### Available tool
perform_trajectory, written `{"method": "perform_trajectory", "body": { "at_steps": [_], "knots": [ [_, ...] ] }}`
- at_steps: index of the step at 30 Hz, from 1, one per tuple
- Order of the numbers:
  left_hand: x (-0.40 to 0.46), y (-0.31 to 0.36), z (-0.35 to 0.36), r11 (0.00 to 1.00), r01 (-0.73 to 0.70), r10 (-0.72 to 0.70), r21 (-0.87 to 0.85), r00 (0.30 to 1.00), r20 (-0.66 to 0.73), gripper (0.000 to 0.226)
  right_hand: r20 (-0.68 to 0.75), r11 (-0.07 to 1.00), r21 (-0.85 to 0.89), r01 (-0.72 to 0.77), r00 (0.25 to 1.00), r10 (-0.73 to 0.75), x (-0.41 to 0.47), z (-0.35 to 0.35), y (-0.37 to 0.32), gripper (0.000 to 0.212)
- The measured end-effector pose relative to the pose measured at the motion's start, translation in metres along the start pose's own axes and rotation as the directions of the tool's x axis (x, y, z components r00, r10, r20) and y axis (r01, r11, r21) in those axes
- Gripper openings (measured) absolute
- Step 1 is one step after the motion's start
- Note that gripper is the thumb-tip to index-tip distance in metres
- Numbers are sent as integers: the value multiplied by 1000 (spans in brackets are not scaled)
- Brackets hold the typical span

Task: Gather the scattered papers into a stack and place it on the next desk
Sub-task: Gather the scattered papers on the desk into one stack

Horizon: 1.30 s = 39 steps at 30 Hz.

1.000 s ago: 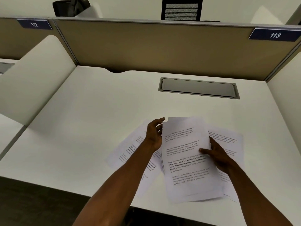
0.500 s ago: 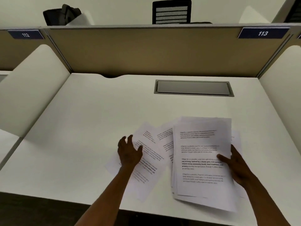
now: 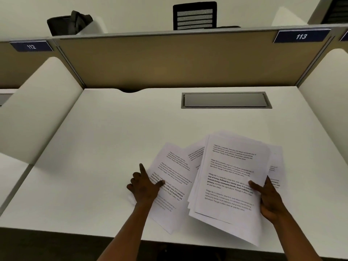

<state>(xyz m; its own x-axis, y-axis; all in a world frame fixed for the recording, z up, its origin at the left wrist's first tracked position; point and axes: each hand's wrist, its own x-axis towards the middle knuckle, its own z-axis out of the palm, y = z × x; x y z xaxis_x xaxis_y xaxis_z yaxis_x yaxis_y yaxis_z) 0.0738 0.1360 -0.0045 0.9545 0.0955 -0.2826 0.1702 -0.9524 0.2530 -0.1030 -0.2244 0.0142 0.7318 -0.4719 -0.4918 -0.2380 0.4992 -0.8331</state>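
Note:
A partial stack of printed white sheets (image 3: 231,178) is lifted a little off the white desk (image 3: 113,140). My right hand (image 3: 269,198) grips its right edge, thumb on top. To its left a loose printed sheet (image 3: 173,176) lies slanted on the desk. My left hand (image 3: 145,185) rests on that sheet's left edge, thumb pressing the page and index finger pointing up the edge. Another sheet (image 3: 195,151) peeks out between the two. More sheets (image 3: 275,159) lie under the stack at the right.
A grey cable hatch (image 3: 226,100) is set into the desk at the back. Tan partitions with labels 112 (image 3: 31,46) and 113 (image 3: 301,36) close the rear. A white divider (image 3: 35,110) separates the neighbouring desk (image 3: 9,170) on the left. The desk's front edge runs below the papers.
My left hand let go of the stack, moved left and settled on the loose sheet's edge. My right hand shifted the stack to the right and lifted it slightly.

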Motion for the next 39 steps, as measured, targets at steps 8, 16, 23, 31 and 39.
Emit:
{"method": "perform_trajectory", "body": {
  "at_steps": [8,16,23,31,39],
  "knots": [
    [7,-10,-18,979,134,-106,-153,978,179,98,39,999,41,-7,999,5,-6,31,20,49],
    [13,-21,-39,741,304,15,-599,884,467,44,69,999,35,-27,997,24,-18,61,37,52],
    [9,-61,-50,592,346,166,-728,831,531,39,165,995,60,-85,983,74,-35,125,72,57],
    [14,-110,-45,561,472,181,-680,731,658,74,115,989,-117,-88,988,101,-39,192,110,66],
    [20,-118,-48,616,349,269,-706,749,605,67,147,785,-606,125,988,-44,-42,231,107,63]
  ]
}}
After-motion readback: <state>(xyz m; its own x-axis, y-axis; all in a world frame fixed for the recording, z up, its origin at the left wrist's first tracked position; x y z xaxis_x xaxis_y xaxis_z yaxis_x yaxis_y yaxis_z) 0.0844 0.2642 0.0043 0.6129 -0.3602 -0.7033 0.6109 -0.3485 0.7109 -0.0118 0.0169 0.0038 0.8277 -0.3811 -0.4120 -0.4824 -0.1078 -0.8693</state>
